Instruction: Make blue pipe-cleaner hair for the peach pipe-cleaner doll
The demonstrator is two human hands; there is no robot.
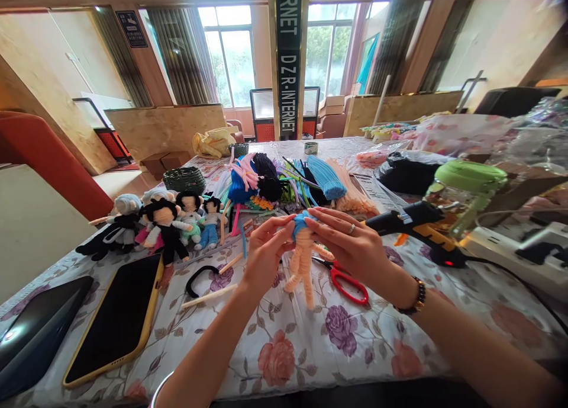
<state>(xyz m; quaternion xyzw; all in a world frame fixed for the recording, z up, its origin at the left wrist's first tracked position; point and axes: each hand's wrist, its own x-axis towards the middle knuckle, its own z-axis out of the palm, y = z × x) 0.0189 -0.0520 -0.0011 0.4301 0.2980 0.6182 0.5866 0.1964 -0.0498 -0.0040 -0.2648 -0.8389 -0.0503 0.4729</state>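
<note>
Both of my hands hold up a small pipe-cleaner doll point(303, 264) with a tan body and dangling legs and a blue head above the floral tablecloth point(310, 337). My left hand point(265, 253) pinches the doll's head from the left, fingers closed on it. My right hand point(350, 242), with a ring and a beaded bracelet at the wrist, grips the head and shoulder from the right. Red-handled scissors point(348, 283) lie on the cloth just under my right hand.
Finished dolls point(164, 221) lie in a row at the left. Bundles of coloured pipe cleaners point(284, 183) are piled behind. A black and yellow glue gun point(412, 224) rests at the right by a green-lidded jar point(465, 189). A yellow-cased phone point(118, 319) and a dark tablet point(35, 331) lie near left.
</note>
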